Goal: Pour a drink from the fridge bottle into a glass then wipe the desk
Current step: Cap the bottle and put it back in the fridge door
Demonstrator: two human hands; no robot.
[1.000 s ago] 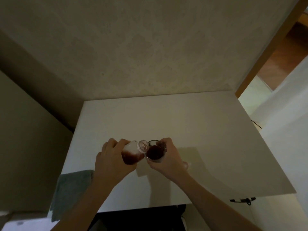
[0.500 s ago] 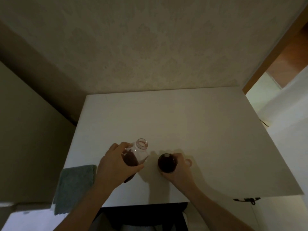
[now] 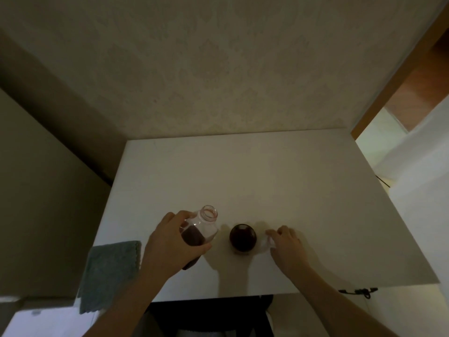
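Observation:
A clear bottle (image 3: 202,227) with dark red drink in its lower part stands uncapped and nearly upright on the white desk (image 3: 267,178). My left hand (image 3: 170,244) is wrapped around its body. To its right a glass (image 3: 243,238) full of the dark drink stands alone on the desk. My right hand (image 3: 288,244) lies just right of the glass, apart from it. Its fingertips and thumb pinch a small pale bottle cap (image 3: 264,242) on the desk.
A grey-green cloth (image 3: 109,273) hangs over the desk's front left corner. A patterned wall stands behind the desk. A doorway with a wooden frame (image 3: 398,76) opens at the right. A black cable clip (image 3: 359,291) sits under the front right edge.
The bottle tipped back from the glass to upright. My right hand set the glass down, let go of it and moved right to the cap.

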